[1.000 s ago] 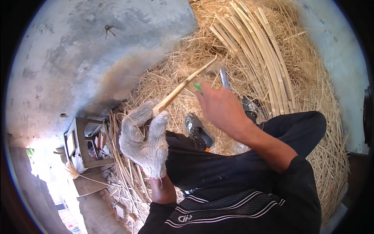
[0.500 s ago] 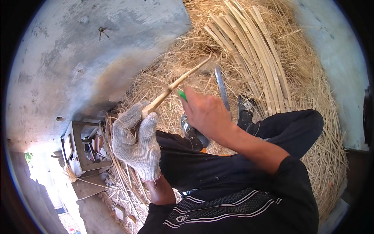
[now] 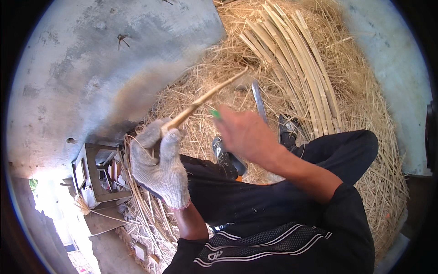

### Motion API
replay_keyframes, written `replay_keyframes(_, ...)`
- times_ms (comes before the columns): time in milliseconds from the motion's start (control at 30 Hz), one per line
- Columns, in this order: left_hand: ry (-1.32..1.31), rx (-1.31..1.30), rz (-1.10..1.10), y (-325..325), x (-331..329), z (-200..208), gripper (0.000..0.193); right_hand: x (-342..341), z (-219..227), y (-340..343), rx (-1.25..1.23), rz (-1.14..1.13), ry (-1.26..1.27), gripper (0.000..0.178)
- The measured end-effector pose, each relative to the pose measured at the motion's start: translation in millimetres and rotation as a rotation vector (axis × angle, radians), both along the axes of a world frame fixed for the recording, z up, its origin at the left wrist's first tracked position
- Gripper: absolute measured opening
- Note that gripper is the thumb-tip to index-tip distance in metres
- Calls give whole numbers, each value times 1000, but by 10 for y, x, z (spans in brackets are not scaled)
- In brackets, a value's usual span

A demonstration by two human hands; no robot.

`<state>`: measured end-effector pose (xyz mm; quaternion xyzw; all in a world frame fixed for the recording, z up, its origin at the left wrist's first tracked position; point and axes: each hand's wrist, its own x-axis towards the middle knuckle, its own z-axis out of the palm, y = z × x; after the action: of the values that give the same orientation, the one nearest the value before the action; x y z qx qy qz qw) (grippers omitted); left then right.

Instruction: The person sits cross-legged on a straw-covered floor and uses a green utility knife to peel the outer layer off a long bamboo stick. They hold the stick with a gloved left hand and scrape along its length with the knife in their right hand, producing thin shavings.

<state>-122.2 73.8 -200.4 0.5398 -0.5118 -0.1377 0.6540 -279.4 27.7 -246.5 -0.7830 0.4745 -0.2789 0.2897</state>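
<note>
My left hand (image 3: 160,168), in a grey knitted work glove, is closed round the thick end of a pale bamboo strip (image 3: 206,97). The strip slants up and to the right, narrowing to a thin tip. My bare right hand (image 3: 246,136), slightly blurred, is closed on a tool with a green end (image 3: 215,113); the rest of it is hidden or smeared, so its kind is unclear. It sits just right of the strip, with a gap between them. Beyond my right hand, a long flat metal blade (image 3: 258,98) lies on the shavings.
Split bamboo strips (image 3: 299,64) lie in a bundle at the far right. Loose shavings (image 3: 365,105) cover the floor round my legs and shoes. A grey wall (image 3: 105,59) rises at the left, with a wooden frame (image 3: 107,196) holding odds and ends below it.
My left hand and the strip have shifted slightly down and left. My right hand has moved a little right and down, away from the strip, keeping its grip on the green tool.
</note>
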Motion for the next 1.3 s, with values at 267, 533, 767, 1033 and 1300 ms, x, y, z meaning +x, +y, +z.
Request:
replay_keyframes(267, -94, 30, 164, -62, -124, 21, 14, 90, -583, -394, -67, -282, -25, 19)
replay_keyframes(533, -146, 19, 205, -91, -132, 55, 11, 235, -397, -322, -131, -80, -157, 21)
replay_keyframes(767, -125, 44, 200, -126, 18, 35, 11, 345, 13, -164, -147, 21, -99, 21)
replay_keyframes(1033, -167, 62, 168, -87, 206, 56, 13, 388, -280, -388, -267, -104, 48, 18)
replay_keyframes(1300, -153, 124, 126, -53, 90, 49, 14, 44, -731, -592, 4, -170, 245, 10)
